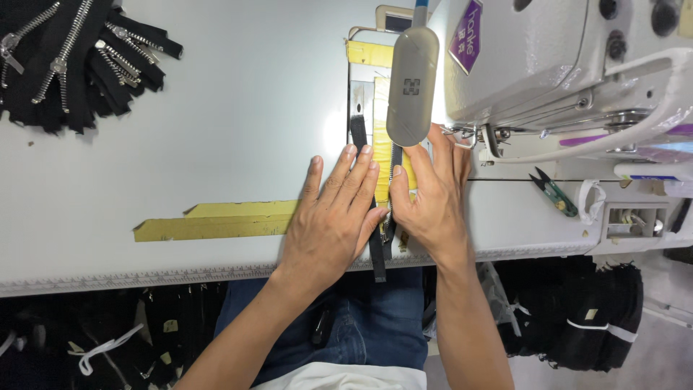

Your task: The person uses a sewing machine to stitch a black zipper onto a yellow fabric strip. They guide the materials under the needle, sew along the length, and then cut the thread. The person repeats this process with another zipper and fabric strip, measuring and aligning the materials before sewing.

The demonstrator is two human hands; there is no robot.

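Under the sewing machine, seen from the head camera, a black zipper lies lengthwise on the pale table, running from the needle area toward the person. Its tape is dull black cloth with a narrow row of metal teeth down the middle, and its near end hangs just over the table edge. A metal slider shows between the two thumbs. Another strip of black tape lies alongside it farther up, next to yellow tape stuck on the table as a guide.

Left hand lies flat on the table, its fingers held close together and pressing down beside the zipper, fingertips on the yellow tape. Right hand rests on the other side, fingers pressed together and pointing to the machine, thumb touching the zipper teeth. A grey oblong lamp hangs above the fingertips.

Far to the left, a pile of black zippers sits well apart. Small green snips lie on the machine bed to the right.
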